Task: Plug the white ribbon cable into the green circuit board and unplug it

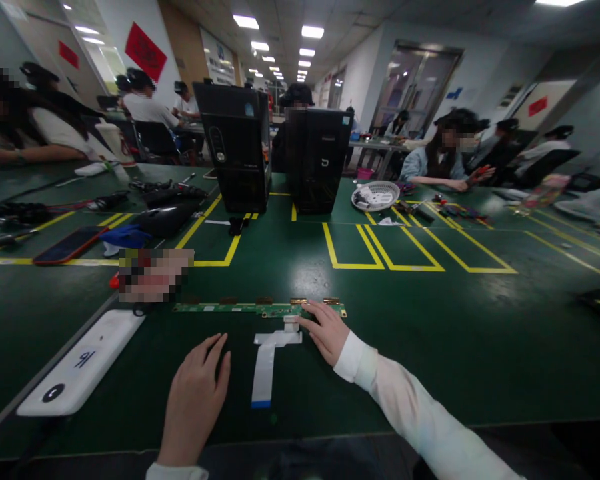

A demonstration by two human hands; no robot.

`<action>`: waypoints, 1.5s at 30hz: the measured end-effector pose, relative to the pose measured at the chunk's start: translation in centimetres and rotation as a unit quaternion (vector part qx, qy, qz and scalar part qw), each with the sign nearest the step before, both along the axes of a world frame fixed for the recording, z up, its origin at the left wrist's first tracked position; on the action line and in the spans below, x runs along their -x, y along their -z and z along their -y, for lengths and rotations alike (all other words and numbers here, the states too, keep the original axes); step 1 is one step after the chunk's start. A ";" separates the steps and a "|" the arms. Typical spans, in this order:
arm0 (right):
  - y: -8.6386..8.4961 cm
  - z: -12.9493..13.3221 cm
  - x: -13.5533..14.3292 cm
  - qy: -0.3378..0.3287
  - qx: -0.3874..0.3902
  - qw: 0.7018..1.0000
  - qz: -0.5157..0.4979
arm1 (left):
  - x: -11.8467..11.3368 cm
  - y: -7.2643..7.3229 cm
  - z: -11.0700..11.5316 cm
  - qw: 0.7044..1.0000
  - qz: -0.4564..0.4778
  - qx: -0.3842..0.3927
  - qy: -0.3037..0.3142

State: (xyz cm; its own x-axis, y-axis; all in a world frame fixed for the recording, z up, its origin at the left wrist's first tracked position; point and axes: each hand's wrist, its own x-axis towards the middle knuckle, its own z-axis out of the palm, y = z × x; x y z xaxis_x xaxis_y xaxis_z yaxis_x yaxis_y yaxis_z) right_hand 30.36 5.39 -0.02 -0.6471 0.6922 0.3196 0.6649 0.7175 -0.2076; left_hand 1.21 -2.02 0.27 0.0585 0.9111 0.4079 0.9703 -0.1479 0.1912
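A long, narrow green circuit board point(250, 309) lies crosswise on the green tabletop, with gold-coloured strips along its far edge. From the connector near its right half runs a folded white flat ribbon cable point(264, 367), ending in a blue tip close to me. My right hand point(325, 327) rests at the board's right part, fingers stretched and slightly apart, the fingertips touching or just above the board and the cable's connector end. My left hand point(200, 373) is left of the cable, fingers extended and loosely curved, holding nothing.
Left of my hands lie a white elongated device point(83, 363) and an orange-edged phone point(70, 245). Two black computer towers point(237, 153) stand at the back. A white basket point(377, 195) sits farther right. Yellow tape marks the table, and other people sit around it.
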 end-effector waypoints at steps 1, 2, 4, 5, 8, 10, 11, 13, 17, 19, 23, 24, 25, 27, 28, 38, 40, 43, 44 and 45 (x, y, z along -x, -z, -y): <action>-0.1 0.2 0.2 -0.006 0.004 1.000 0.002 | 0.1 0.1 0.0 1.000 -0.005 0.000 -0.003; -0.2 0.3 0.5 -0.010 0.009 1.000 0.005 | 0.1 0.1 -0.1 1.000 -0.011 0.000 -0.003; -0.4 0.6 0.8 -0.011 0.022 1.000 0.014 | -0.3 0.0 -0.3 1.000 -0.022 0.001 0.005; -0.4 0.7 1.0 -0.009 0.027 0.999 0.018 | -0.6 -0.1 -0.4 1.000 -0.026 0.001 0.008; -0.3 0.8 1.2 -0.003 0.039 0.999 0.027 | -1.0 -0.2 -0.7 1.000 -0.026 0.001 0.009; -0.3 0.7 1.2 0.000 0.044 0.999 0.031 | -1.0 -0.2 -0.8 1.000 -0.023 0.000 0.008; -0.3 0.7 1.3 0.002 0.045 0.998 0.033 | -1.0 -0.2 -0.7 1.000 -0.022 0.001 0.008; -0.3 0.8 1.3 0.009 0.043 0.998 0.040 | -0.9 -0.1 -0.7 1.000 -0.018 0.001 0.008; -0.2 0.8 0.5 0.030 0.027 0.998 0.051 | -0.8 -0.1 -0.6 1.000 -0.005 -0.003 0.011; -0.1 0.8 -0.7 0.038 0.019 0.998 0.045 | -0.8 -0.1 -0.6 1.000 0.001 -0.007 0.013; 0.3 0.6 -4.7 0.056 0.010 0.998 0.026 | -0.7 0.0 -0.6 1.000 -0.004 -0.001 0.014; 0.4 0.6 -5.9 0.071 0.013 0.997 0.022 | -0.8 -0.1 -0.6 1.000 -0.008 0.002 0.013; 0.4 0.7 -7.3 0.090 0.019 0.996 0.019 | -0.8 -0.1 -0.6 1.000 -0.011 0.004 0.013; 0.3 1.1 -10.1 0.135 0.037 0.990 0.009 | -0.8 -0.1 -0.6 1.000 -0.015 0.006 0.014; 0.3 1.3 -11.5 0.155 0.048 0.987 0.002 | -0.8 -0.1 -0.6 1.000 -0.016 0.006 0.014; 0.0 4.5 -24.4 0.298 0.080 0.946 -0.104 | -0.6 0.3 -0.7 1.000 -0.015 -0.007 0.021; -0.2 5.1 -26.0 0.314 0.085 0.937 -0.129 | -0.5 0.3 -0.7 1.000 -0.014 -0.007 0.022; -0.2 5.7 -28.1 0.331 0.082 0.929 -0.148 | -0.5 0.2 -0.7 1.000 -0.014 -0.008 0.022; -0.2 5.9 -28.8 0.335 0.079 0.927 -0.148 | -0.5 0.2 -0.7 1.000 -0.015 -0.006 0.022; 0.0 6.1 -29.4 0.338 0.074 0.927 -0.145 | -0.5 0.2 -0.7 1.000 -0.016 -0.005 0.021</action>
